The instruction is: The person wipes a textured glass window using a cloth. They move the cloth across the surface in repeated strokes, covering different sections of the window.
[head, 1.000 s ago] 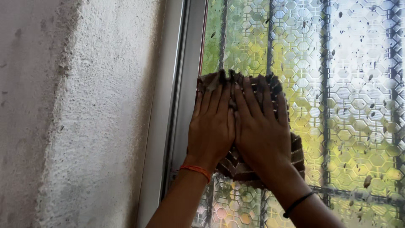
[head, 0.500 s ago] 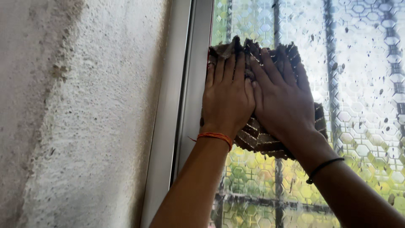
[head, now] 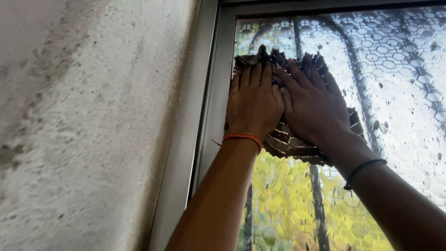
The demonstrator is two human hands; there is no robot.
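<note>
Pressing flat-palmed, left hand [head: 253, 104] and right hand [head: 313, 109] pin a soft, limp brown cloth [head: 290, 142] against patterned glass [head: 399, 83], gripping nothing.

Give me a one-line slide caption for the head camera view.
Left hand and right hand press a brown striped cloth flat against speckled patterned window glass beside a grey frame.

Cloth [head: 290, 142]: brown, ribbed weave with tan stripes, frayed dark top edge. Spread flat against patterned glass [head: 399, 93] near the pane's upper left corner, beside the frame. Mostly covered by both flat hands; lower edge and top fringe show
</note>
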